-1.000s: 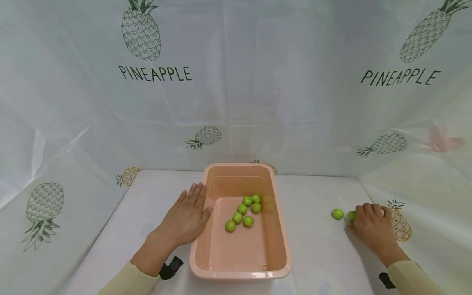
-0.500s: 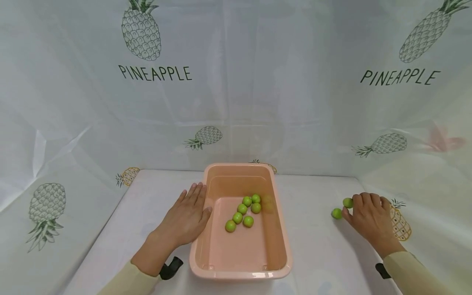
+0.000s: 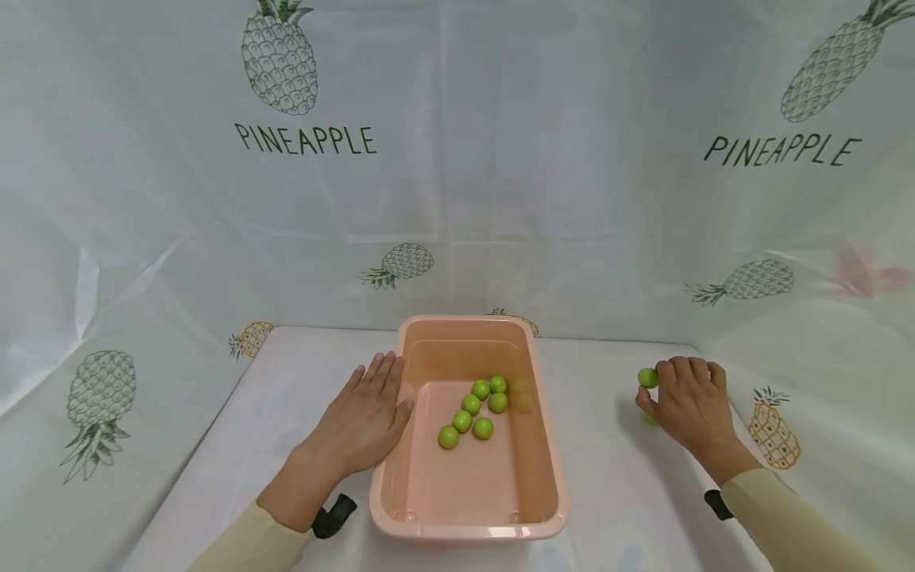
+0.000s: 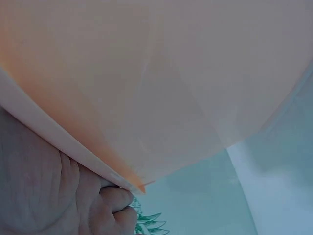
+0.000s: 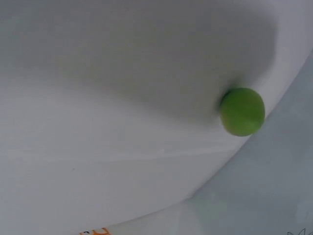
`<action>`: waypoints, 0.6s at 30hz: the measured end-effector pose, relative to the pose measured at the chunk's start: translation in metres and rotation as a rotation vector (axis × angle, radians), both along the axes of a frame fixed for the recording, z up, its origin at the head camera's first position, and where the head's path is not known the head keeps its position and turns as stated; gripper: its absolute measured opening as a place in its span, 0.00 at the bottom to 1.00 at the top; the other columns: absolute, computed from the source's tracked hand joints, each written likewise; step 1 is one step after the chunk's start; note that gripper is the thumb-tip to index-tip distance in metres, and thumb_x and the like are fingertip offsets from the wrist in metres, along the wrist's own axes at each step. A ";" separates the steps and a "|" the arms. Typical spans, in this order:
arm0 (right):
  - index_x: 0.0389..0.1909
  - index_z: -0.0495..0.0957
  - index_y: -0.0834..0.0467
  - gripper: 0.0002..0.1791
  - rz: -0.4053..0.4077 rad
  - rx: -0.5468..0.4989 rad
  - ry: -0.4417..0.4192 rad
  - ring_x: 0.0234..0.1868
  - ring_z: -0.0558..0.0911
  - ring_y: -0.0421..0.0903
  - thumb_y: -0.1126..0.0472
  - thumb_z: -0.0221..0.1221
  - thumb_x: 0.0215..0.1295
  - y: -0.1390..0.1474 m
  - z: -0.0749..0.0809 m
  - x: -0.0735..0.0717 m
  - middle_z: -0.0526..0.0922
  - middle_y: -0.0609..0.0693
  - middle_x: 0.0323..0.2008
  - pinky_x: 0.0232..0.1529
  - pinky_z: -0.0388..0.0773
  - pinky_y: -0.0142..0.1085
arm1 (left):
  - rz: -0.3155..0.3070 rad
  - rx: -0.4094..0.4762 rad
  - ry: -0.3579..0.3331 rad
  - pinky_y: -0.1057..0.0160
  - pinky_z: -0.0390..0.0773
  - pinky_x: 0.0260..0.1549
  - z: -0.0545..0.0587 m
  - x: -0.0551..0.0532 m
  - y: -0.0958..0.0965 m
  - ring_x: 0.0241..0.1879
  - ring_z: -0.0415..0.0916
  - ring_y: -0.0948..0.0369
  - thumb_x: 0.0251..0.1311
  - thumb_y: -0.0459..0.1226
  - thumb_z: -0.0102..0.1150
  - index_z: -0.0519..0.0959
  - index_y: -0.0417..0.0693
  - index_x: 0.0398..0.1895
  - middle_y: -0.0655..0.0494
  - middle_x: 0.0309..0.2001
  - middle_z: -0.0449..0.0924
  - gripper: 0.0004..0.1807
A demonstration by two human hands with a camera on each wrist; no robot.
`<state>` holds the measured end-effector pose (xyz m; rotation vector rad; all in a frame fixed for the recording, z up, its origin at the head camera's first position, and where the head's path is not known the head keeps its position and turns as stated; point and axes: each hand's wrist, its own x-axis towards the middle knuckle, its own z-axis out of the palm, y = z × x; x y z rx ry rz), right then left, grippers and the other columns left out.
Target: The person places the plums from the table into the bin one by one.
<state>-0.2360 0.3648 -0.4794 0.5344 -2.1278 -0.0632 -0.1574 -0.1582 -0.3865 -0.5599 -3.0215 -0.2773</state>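
My left hand (image 3: 360, 417) lies with straight fingers along the left rim of a peach-coloured plastic tub (image 3: 468, 492). In the left wrist view, the palm (image 4: 39, 181) is right against the tub's outer side (image 4: 146, 88). Several small round green fruits (image 3: 471, 404) lie on the tub floor. Off to the right, my right hand (image 3: 689, 405) pinches one green fruit (image 3: 648, 377) between thumb and fingers, raised over the table. Beneath the thumb another green fruit (image 3: 651, 419) is mostly hidden; the right wrist view shows a green fruit (image 5: 242, 112) resting on the white surface.
The white table (image 3: 593, 461) extends on both sides of the tub. Behind it and at the sides hangs a pale sheet (image 3: 543, 175) printed with pineapples. Black straps (image 3: 333, 516) sit near both wrists.
My right hand has picked up a green fruit from the table, raised it and moved left, over the other fruit. The left hand and tub stay in place.
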 end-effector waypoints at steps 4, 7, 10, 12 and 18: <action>0.32 0.71 0.68 0.27 0.030 -0.003 0.036 0.36 0.73 0.68 0.43 0.51 0.67 -0.015 0.007 -0.006 0.72 0.63 0.29 0.39 0.69 0.65 | -0.001 -0.006 -0.004 0.39 0.53 0.80 0.002 0.000 0.001 0.83 0.49 0.40 0.82 0.49 0.42 0.54 0.29 0.82 0.33 0.82 0.53 0.38; 0.34 0.72 0.69 0.27 0.051 -0.007 0.034 0.36 0.74 0.68 0.44 0.51 0.66 -0.027 0.013 -0.010 0.73 0.63 0.29 0.39 0.68 0.63 | -0.003 -0.012 -0.008 0.39 0.53 0.80 0.003 0.000 0.001 0.83 0.49 0.40 0.82 0.49 0.42 0.54 0.29 0.82 0.33 0.82 0.53 0.38; 0.34 0.74 0.69 0.27 0.074 -0.007 0.043 0.36 0.74 0.67 0.44 0.52 0.65 -0.040 0.020 -0.012 0.74 0.63 0.29 0.39 0.68 0.62 | -0.006 -0.015 -0.007 0.38 0.54 0.80 0.003 0.000 0.001 0.83 0.49 0.40 0.82 0.49 0.42 0.54 0.29 0.82 0.33 0.82 0.53 0.38; 0.34 0.74 0.69 0.27 0.094 -0.007 0.051 0.36 0.75 0.66 0.44 0.53 0.64 -0.050 0.025 -0.013 0.75 0.62 0.29 0.39 0.68 0.61 | -0.006 -0.014 -0.008 0.38 0.54 0.80 0.002 0.000 0.000 0.83 0.49 0.40 0.82 0.49 0.42 0.54 0.29 0.82 0.33 0.82 0.53 0.38; 0.36 0.75 0.68 0.26 0.154 -0.004 0.049 0.37 0.75 0.65 0.45 0.54 0.64 -0.085 0.050 -0.010 0.77 0.62 0.32 0.42 0.68 0.60 | -0.004 -0.014 -0.005 0.39 0.54 0.80 0.001 0.000 0.000 0.83 0.49 0.40 0.82 0.49 0.42 0.54 0.29 0.81 0.33 0.82 0.53 0.38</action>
